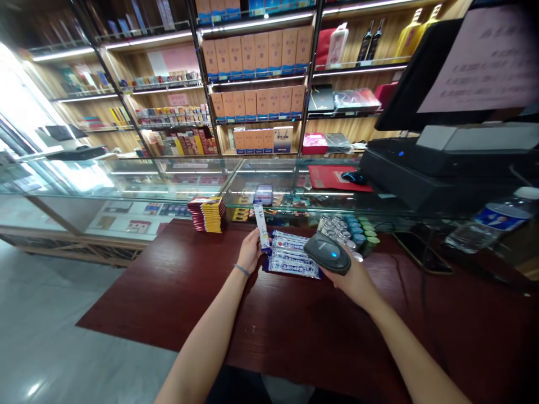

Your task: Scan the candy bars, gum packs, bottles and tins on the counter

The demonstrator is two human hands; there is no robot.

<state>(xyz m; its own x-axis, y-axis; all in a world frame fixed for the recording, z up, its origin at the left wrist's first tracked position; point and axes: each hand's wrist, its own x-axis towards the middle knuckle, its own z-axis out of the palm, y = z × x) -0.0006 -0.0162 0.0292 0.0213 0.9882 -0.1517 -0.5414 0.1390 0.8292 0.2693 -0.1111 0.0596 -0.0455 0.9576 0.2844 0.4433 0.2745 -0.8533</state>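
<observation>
My left hand [250, 251] is closed on a slim white and blue stick packet [261, 227], held upright above the dark red table. In my right hand [356, 283] is a black barcode scanner [327, 253] with a blue light on top, its head turned toward the packets. Between the two hands, several similar blue and silver stick packets [292, 264] lie side by side on the table. The scanner's head covers their right end. My right fingers are partly hidden beneath the scanner.
A stack of red and yellow packs [206, 216] stands at the left by the glass counter [240, 168]. Small cylinders [349, 230] stand behind the scanner. A phone [422, 251], a water bottle [490, 221] and a monitor [421, 73] are at the right. Cables cross the table's right side.
</observation>
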